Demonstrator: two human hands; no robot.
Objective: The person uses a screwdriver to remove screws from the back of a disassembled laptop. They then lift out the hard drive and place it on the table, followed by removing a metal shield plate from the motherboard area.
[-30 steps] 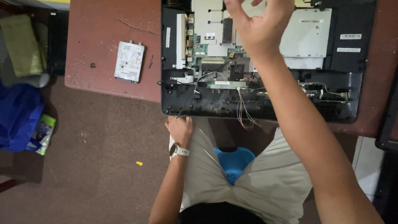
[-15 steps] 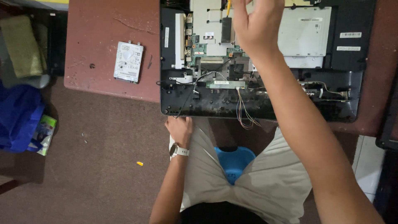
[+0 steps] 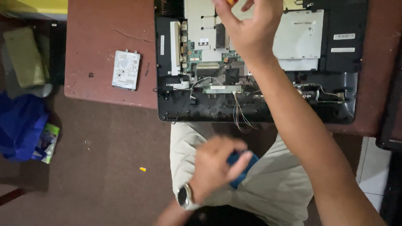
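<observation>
Reddish table [image 3: 104, 33] bears opened laptop [image 3: 259, 67]; right hand [image 3: 251, 29] above; left hand [image 3: 215, 167] perhaps gripping blue object [image 3: 239, 167].

The right hand [image 3: 251, 31] reaches past the top edge, so its fingertips are cut off, and only a tiny bit of something orange shows there. The left hand [image 3: 215, 167] is blurry and covers most of a blue thing [image 3: 240, 165] in the lap. The open laptop [image 3: 259, 62] runs off the top too.
</observation>
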